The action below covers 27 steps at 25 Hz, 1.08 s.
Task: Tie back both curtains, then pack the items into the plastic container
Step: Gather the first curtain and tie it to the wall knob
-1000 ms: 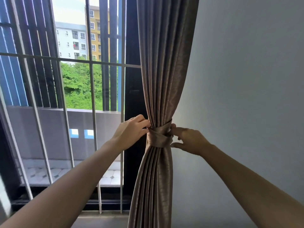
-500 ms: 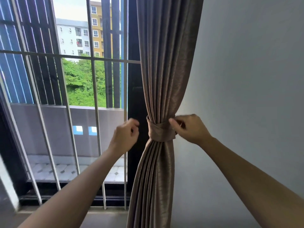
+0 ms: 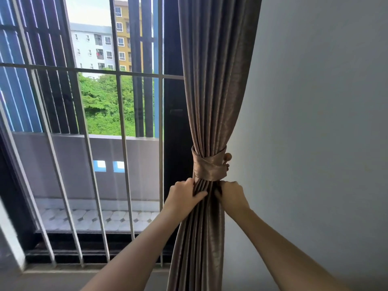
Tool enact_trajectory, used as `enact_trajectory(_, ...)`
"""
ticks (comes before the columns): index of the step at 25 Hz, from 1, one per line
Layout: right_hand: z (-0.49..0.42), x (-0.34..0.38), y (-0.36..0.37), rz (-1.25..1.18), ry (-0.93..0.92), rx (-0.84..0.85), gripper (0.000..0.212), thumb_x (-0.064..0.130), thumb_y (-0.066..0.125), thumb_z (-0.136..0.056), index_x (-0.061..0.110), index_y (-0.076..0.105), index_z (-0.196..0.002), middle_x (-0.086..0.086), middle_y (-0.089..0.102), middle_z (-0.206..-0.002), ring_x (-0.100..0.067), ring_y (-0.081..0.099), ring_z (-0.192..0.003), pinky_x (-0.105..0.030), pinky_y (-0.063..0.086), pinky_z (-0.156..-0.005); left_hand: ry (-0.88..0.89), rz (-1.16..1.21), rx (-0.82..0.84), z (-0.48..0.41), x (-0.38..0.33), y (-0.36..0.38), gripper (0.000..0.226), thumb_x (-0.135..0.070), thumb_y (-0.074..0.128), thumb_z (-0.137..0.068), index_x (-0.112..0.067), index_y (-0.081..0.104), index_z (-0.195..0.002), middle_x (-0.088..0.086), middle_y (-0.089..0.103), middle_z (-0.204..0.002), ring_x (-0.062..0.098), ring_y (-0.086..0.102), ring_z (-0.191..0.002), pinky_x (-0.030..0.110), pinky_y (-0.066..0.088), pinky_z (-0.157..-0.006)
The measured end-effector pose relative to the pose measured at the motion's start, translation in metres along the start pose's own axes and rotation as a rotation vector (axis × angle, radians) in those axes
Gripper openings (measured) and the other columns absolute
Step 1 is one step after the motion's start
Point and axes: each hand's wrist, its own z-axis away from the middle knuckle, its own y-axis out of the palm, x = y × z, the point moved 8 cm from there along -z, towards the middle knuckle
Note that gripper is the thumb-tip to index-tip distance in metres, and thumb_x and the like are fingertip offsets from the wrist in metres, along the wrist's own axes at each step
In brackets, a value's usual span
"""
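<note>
A taupe curtain [image 3: 214, 85] hangs gathered at the right edge of the window, against the wall. A matching fabric tieback [image 3: 209, 165] is wrapped around its waist, with small round beads [image 3: 227, 159] showing on its right side. Just under the tieback, my left hand [image 3: 184, 198] grips the curtain's folds from the left. My right hand [image 3: 231, 196] grips the same folds from the right. No plastic container or loose items are in view.
White window bars [image 3: 123, 148] run down the opening to the left of the curtain, with a dark door frame [image 3: 175, 127] behind them and a tiled balcony beyond. A plain pale wall [image 3: 315, 143] fills the right side. The floor edge shows at the bottom.
Both hands have dropped from the tieback to the curtain folds just below it and closed on them. The tieback now stays wrapped on its own.
</note>
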Motion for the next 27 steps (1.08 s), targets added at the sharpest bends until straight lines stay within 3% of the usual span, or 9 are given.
enact_trajectory(2,0.003,0.004,0.0,-0.021,-0.089,0.083,0.019,0.015,0.047,-0.092,0.002,0.059,-0.085,-0.016,0.065,-0.082,-0.023,0.048,-0.065,-0.025,0.031,-0.054,-0.048,-0.031,-0.024,-0.004,0.001,0.0,0.032,-0.038,0.056,-0.089,-0.006,0.053,-0.088,0.009,0.065,-0.086,0.029,0.062,-0.081,0.036,0.049,-0.07)
enact_trajectory(6,0.012,-0.002,-0.008,-0.146,-0.2,0.208,0.023,0.018,0.05,-0.092,0.007,0.053,-0.072,-0.003,0.054,-0.063,-0.015,0.048,-0.056,-0.019,0.031,-0.051,-0.034,0.021,-0.028,-0.007,-0.001,0.004,0.022,-0.028,0.054,-0.092,-0.01,0.046,-0.082,0.009,0.06,-0.081,0.031,0.061,-0.079,0.033,0.043,-0.063)
enact_trajectory(11,0.024,-0.014,-0.009,-0.216,-0.132,-0.01,0.03,0.031,0.058,-0.089,0.009,0.063,-0.108,-0.007,0.071,-0.099,-0.023,0.068,-0.084,-0.032,0.053,-0.076,0.066,0.216,0.011,0.001,0.007,0.008,0.026,-0.033,0.065,-0.083,-0.01,0.065,-0.094,-0.004,0.064,-0.079,0.011,0.062,-0.071,0.022,0.048,-0.065)
enact_trajectory(14,0.03,-0.002,-0.013,-0.332,-0.143,-0.091,0.036,0.042,0.061,-0.087,0.014,0.063,-0.109,-0.002,0.072,-0.098,-0.019,0.069,-0.087,-0.034,0.054,-0.084,0.081,0.227,0.017,0.005,0.018,0.004,0.026,-0.032,0.066,-0.083,-0.016,0.068,-0.103,-0.012,0.066,-0.08,0.001,0.062,-0.071,0.011,0.048,-0.066)
enact_trajectory(18,0.021,0.006,-0.01,-0.275,-0.105,-0.094,0.039,0.048,0.061,-0.085,0.014,0.066,-0.103,-0.001,0.073,-0.095,-0.018,0.068,-0.083,-0.032,0.054,-0.082,0.054,0.13,0.062,0.004,0.019,0.01,0.02,-0.034,0.064,-0.085,-0.015,0.063,-0.08,-0.013,0.053,-0.062,0.004,0.052,-0.056,0.014,0.037,-0.053)
enact_trajectory(21,0.011,0.013,-0.007,-0.15,-0.121,-0.055,0.025,0.029,0.057,-0.087,0.005,0.063,-0.085,-0.012,0.069,-0.08,-0.021,0.054,-0.064,-0.025,0.04,-0.059,0.027,0.079,0.093,0.003,0.018,0.013,0.032,-0.034,0.061,-0.086,-0.022,0.048,-0.06,-0.008,0.047,-0.053,0.008,0.044,-0.049,0.026,0.036,-0.052)
enact_trajectory(23,0.008,0.002,-0.011,-0.21,-0.162,0.035,0.026,0.028,0.053,-0.075,0.003,0.061,-0.073,-0.013,0.061,-0.066,-0.018,0.046,-0.058,-0.023,0.03,-0.052,0.088,0.154,0.135,0.011,0.011,0.018,0.035,-0.034,0.062,-0.085,-0.025,0.046,-0.055,-0.005,0.048,-0.05,0.009,0.043,-0.045,0.028,0.04,-0.05)
enact_trajectory(25,0.008,-0.021,-0.022,-0.345,-0.154,0.095,0.029,0.027,0.051,-0.067,0.0,0.061,-0.07,-0.008,0.052,-0.058,-0.013,0.043,-0.055,-0.028,0.033,-0.055,0.15,0.222,0.104,0.021,-0.004,0.018,0.043,-0.031,0.064,-0.085,-0.028,0.04,-0.049,-0.005,0.043,-0.046,0.009,0.037,-0.043,0.022,0.034,-0.048)
enact_trajectory(27,0.01,-0.036,-0.027,-0.331,-0.146,0.076,0.026,0.027,0.054,-0.071,0.002,0.064,-0.074,-0.003,0.055,-0.061,-0.01,0.048,-0.057,-0.028,0.037,-0.06,0.148,0.203,0.05,0.021,-0.013,0.02,0.048,-0.03,0.064,-0.086,-0.029,0.035,-0.048,-0.008,0.038,-0.045,0.009,0.034,-0.041,0.014,0.028,-0.046)
